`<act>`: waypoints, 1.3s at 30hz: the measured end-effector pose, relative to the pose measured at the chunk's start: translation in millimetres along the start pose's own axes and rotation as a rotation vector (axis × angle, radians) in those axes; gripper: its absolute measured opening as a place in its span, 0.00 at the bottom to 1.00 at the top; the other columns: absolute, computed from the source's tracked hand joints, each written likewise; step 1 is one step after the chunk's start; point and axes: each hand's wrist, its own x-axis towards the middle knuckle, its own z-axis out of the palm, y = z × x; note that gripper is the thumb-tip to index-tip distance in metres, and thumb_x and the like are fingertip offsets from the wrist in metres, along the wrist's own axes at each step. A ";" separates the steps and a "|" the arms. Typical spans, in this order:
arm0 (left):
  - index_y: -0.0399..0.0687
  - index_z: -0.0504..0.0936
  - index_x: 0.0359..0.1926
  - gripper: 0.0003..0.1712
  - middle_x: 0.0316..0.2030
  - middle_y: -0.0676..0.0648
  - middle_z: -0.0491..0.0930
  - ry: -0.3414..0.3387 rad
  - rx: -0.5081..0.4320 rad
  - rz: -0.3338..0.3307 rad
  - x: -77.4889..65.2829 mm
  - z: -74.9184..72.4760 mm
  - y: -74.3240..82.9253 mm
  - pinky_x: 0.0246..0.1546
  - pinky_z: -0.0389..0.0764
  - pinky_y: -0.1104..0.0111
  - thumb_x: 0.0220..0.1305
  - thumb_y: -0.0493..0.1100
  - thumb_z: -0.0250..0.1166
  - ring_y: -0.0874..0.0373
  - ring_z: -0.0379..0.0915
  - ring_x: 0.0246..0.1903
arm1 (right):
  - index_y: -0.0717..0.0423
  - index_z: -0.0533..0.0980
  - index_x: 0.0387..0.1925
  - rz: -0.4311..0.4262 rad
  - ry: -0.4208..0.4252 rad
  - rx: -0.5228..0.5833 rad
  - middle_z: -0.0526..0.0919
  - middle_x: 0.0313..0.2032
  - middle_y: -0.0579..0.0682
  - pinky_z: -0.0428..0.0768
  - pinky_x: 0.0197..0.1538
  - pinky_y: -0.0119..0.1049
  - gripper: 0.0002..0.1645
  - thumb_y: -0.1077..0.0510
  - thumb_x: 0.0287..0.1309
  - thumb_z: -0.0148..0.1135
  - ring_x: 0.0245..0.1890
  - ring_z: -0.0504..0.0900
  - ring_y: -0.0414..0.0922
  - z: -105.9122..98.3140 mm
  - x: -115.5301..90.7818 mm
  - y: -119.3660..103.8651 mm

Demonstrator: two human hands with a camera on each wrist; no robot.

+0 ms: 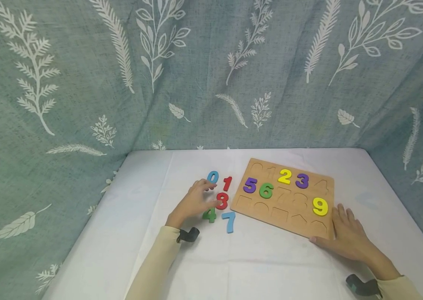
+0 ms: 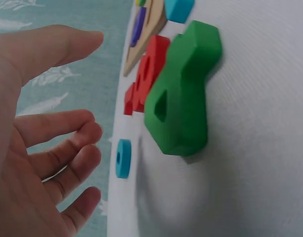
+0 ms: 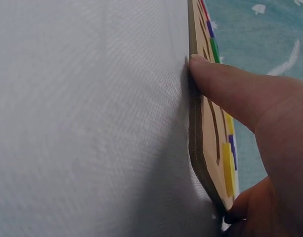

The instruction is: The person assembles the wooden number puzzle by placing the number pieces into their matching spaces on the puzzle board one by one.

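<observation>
My left hand [image 1: 195, 198] hovers over the loose number pieces, thumb and fingers apart with nothing between them. Near it lie a blue 0 [image 1: 212, 177], a red 1 [image 1: 227, 183], a red 8 [image 1: 222, 201], a green 4 [image 1: 209, 215] and a blue 7 [image 1: 229, 222]. In the left wrist view the green 4 [image 2: 183, 94] is closest to the camera. My right hand [image 1: 351, 237] rests at the near right corner of a wooden puzzle board [image 1: 271, 214]. Its thumb [image 3: 225, 81] touches the front edge, and its straight fingers lie along the right side.
Set on the board are a yellow 2 [image 1: 284, 176], purple 3 [image 1: 302, 181], purple 5 [image 1: 250, 185], green 6 [image 1: 266, 191] and yellow 9 [image 1: 320, 206], among outlined recesses. White cloth [image 1: 271, 266] covers the table. A leaf-patterned curtain [image 1: 204, 104] hangs behind and at both sides.
</observation>
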 end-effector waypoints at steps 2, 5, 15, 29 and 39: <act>0.51 0.78 0.68 0.39 0.59 0.49 0.77 -0.008 0.017 -0.015 0.3 2.1 -1.1 0.61 0.80 0.52 0.59 0.60 0.75 0.51 0.71 0.61 | 0.83 0.41 0.75 -0.002 0.001 0.001 0.39 0.74 0.84 0.39 0.71 0.78 0.80 0.25 0.52 0.67 0.75 0.35 0.82 -0.6 -0.2 -0.7; 0.52 0.78 0.68 0.39 0.59 0.49 0.77 -0.022 0.031 -0.035 0.1 3.8 -0.7 0.62 0.79 0.51 0.59 0.60 0.75 0.51 0.70 0.61 | 0.83 0.41 0.75 -0.005 0.005 0.001 0.39 0.74 0.84 0.39 0.72 0.78 0.80 0.25 0.52 0.67 0.75 0.35 0.82 -1.0 -0.4 -1.2; 0.53 0.78 0.68 0.40 0.61 0.48 0.76 -0.070 0.097 -0.057 2.6 9.4 -0.3 0.63 0.79 0.51 0.58 0.62 0.75 0.51 0.70 0.62 | 0.83 0.41 0.75 -0.022 0.013 0.003 0.39 0.74 0.85 0.40 0.71 0.79 0.80 0.25 0.52 0.67 0.75 0.36 0.82 -1.0 -0.6 -0.7; 0.49 0.79 0.67 0.42 0.66 0.46 0.75 -0.106 0.156 -0.023 6.6 13.7 1.6 0.66 0.77 0.50 0.55 0.64 0.76 0.49 0.69 0.64 | 0.83 0.42 0.74 -0.020 0.015 0.001 0.40 0.74 0.85 0.40 0.71 0.79 0.80 0.25 0.51 0.67 0.74 0.36 0.82 0.2 -0.2 0.9; 0.51 0.80 0.65 0.40 0.63 0.47 0.76 -0.097 0.152 -0.037 8.7 18.0 1.4 0.63 0.79 0.51 0.54 0.62 0.77 0.49 0.70 0.62 | 0.83 0.42 0.75 -0.016 0.013 -0.002 0.40 0.74 0.85 0.40 0.71 0.80 0.80 0.25 0.51 0.68 0.75 0.36 0.82 1.3 0.1 1.7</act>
